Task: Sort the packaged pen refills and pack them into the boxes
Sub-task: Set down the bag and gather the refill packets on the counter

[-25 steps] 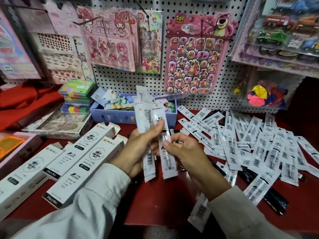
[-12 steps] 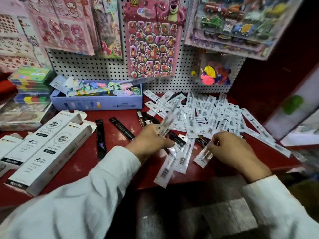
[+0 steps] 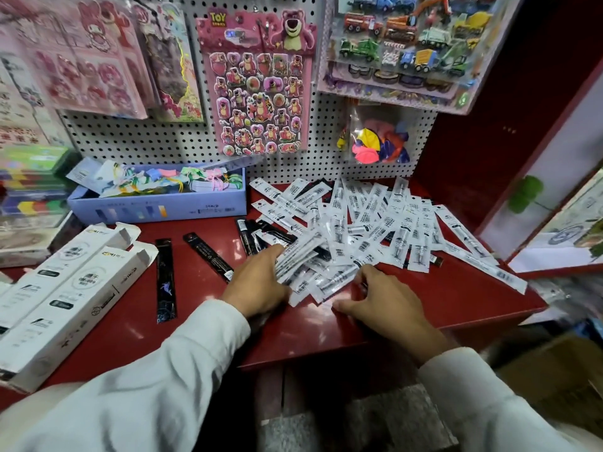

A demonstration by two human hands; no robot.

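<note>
Hands on red counter, left hand (image 3: pixel 257 285) grip closed on refill packets (image 3: pixel 295 261), right hand (image 3: pixel 381 300) grip spread, empty, "TOY" sticker sheet (image 3: pixel 259 89) behind.

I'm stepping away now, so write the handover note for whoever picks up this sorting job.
Left hand: closed on a small bunch of white refill packets, low over the counter.
Right hand: fingers spread on the near edge of the loose pile; no firm grip visible.
White boxes: at the left, end flaps open; their contents cannot be seen.
Black packets: a few lie apart, between boxes and pile.
Done: some sorting by colour.
Left: most of the pile remains to sort and box.
</note>
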